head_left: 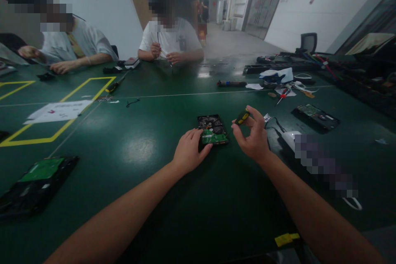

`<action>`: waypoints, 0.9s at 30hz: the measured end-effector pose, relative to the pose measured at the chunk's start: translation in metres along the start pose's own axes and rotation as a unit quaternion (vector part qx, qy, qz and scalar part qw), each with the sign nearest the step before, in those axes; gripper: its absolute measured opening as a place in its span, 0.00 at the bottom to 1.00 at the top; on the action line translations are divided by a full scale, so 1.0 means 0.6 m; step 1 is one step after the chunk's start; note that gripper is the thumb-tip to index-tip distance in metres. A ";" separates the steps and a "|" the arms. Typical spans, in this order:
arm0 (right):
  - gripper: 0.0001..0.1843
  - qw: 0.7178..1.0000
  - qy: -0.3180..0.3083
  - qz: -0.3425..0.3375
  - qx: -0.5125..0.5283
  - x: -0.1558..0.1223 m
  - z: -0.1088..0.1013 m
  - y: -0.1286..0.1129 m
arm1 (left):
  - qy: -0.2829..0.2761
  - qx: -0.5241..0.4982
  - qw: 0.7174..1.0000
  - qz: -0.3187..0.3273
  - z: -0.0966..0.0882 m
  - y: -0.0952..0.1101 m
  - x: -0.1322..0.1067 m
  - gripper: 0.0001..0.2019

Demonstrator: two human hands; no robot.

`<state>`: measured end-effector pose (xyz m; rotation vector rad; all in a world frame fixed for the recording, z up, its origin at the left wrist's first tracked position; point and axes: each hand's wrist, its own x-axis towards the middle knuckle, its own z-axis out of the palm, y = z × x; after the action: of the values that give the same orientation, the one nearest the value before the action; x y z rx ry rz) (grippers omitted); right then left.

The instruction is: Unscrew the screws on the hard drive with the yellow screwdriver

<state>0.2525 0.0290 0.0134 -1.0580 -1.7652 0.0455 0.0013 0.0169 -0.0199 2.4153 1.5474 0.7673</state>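
Note:
A hard drive (213, 124) lies on the green table with its green circuit board facing up. My left hand (189, 148) grips its left side, the thumb along the near edge and the fingers by the far left. To the right of the drive and a little above the table, my right hand (255, 138) holds a black and yellow screwdriver (242, 118) between thumb and fingertips. Its handle tilts up to the right; I cannot make out the shaft or tip. The screwdriver is apart from the drive.
Other hard drives lie at left (40, 175) and right (317, 116). A white power strip (291, 137) is beside my right forearm. Beyond are a red screwdriver (283, 96), a dark cylindrical tool (231, 84), paper (60, 109) and another yellow-black screwdriver (114, 86). Two people sit opposite.

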 end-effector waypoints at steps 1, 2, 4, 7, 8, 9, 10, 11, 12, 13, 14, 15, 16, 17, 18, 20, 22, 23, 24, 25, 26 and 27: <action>0.41 1.000 0.008 -0.003 -0.009 0.001 0.000 0.000 | 0.002 0.000 1.000 0.000 0.000 0.000 0.000 0.28; 0.41 1.000 0.016 -0.006 -0.014 0.001 0.000 0.000 | 0.002 0.001 1.000 -0.001 0.000 0.001 0.000 0.28; 0.40 0.999 0.028 -0.013 -0.019 0.002 0.000 -0.002 | -0.001 0.004 1.000 -0.004 -0.002 0.002 0.001 0.29; 0.38 0.999 0.030 -0.017 -0.019 0.002 0.000 -0.004 | -0.003 0.003 1.000 -0.004 -0.004 0.004 0.001 0.29; 0.38 0.999 0.029 -0.018 -0.020 0.002 0.000 -0.005 | -0.002 0.002 1.000 -0.003 -0.004 0.004 0.001 0.29; 0.38 0.999 0.027 -0.018 -0.022 0.001 -0.001 -0.005 | -0.001 0.001 1.000 -0.001 -0.004 0.004 0.002 0.28; 0.38 0.999 0.022 -0.019 -0.020 0.001 -0.002 -0.005 | 0.000 0.001 1.000 0.000 -0.004 0.004 0.002 0.28; 0.38 1.000 0.016 -0.019 -0.016 0.001 -0.002 -0.005 | 0.000 0.002 1.000 0.000 -0.004 0.004 0.002 0.28; 0.38 1.000 0.008 -0.021 -0.009 0.001 -0.003 -0.004 | -0.001 0.003 1.000 0.000 -0.004 0.004 0.002 0.28; 0.38 1.000 0.001 -0.025 0.000 0.001 -0.004 -0.004 | -0.002 0.005 1.000 0.000 -0.004 0.004 0.002 0.28; 0.38 1.000 -0.002 -0.029 0.007 0.002 -0.005 -0.004 | -0.002 0.005 1.000 0.000 -0.004 0.004 0.002 0.28; 0.38 0.999 -0.002 -0.034 0.012 0.003 -0.005 -0.004 | -0.002 0.006 1.000 0.000 -0.004 0.004 0.001 0.28; 0.39 0.999 0.003 -0.039 0.013 0.004 -0.006 -0.004 | -0.002 0.005 1.000 0.000 -0.004 0.004 0.001 0.28; 0.39 0.999 0.011 -0.042 0.012 0.005 -0.007 -0.004 | -0.003 0.005 1.000 0.000 -0.003 0.004 0.001 0.28; 0.40 0.999 0.020 -0.045 0.010 0.006 -0.007 -0.005 | -0.002 0.004 1.000 0.000 -0.003 0.003 0.001 0.28; 0.40 0.998 0.037 -0.050 0.003 0.007 -0.008 -0.006 | -0.002 0.004 1.000 -0.002 -0.002 0.003 0.001 0.28; 0.41 0.997 0.050 -0.052 -0.004 0.007 -0.007 -0.007 | -0.002 0.005 1.000 -0.003 -0.002 0.003 0.000 0.29; 0.42 0.997 0.052 -0.052 -0.007 0.007 -0.007 -0.008 | -0.003 0.005 1.000 -0.003 -0.002 0.003 0.000 0.29; 0.43 0.997 0.053 -0.051 -0.008 0.007 -0.006 -0.009 | -0.003 0.005 1.000 -0.003 -0.003 0.003 0.000 0.29; 0.44 0.997 0.053 -0.050 -0.008 0.007 -0.005 -0.010 | -0.003 0.005 1.000 -0.003 -0.003 0.003 0.000 0.29; 0.44 0.997 0.054 -0.050 -0.007 0.007 -0.004 -0.011 | -0.003 0.005 1.000 -0.003 -0.003 0.003 0.000 0.29; 0.44 0.997 0.055 -0.051 -0.008 0.007 -0.004 -0.012 | -0.002 0.005 1.000 -0.004 -0.003 0.003 0.000 0.29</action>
<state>0.2498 0.0265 0.0213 -0.9611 -1.7191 -0.0895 0.0016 0.0157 -0.0176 2.4160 1.5614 0.7532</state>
